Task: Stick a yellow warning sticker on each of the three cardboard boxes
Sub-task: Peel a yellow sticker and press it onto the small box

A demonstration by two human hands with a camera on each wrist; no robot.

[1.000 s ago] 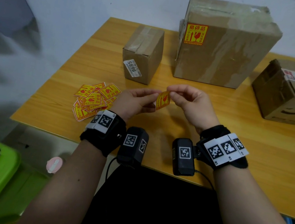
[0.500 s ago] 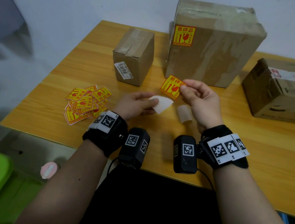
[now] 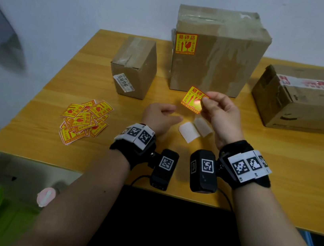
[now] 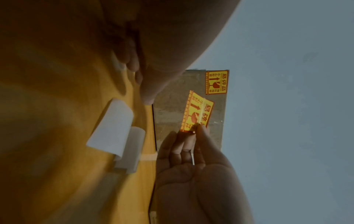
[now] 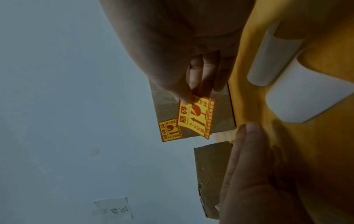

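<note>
Sticker (image 3: pixel 194 100), thin and floppy with its glue bare, hangs pinched at one corner by the right hand (image 3: pixel 221 114); left hand (image 3: pixel 161 116) lies relaxed, holding nothing.

Right hand (image 3: pixel 220 114): raised above the counter (image 3: pixel 32 121), thumb and fingertips pinching one corner of a yellow sticker (image 3: pixel 193 100), remaining fingers curled. Left hand (image 3: pixel 159 116): low beside it, palm down, fingers extended and relaxed, holding nothing. Both forearms bare, each wrist strapped with a black band.
</note>
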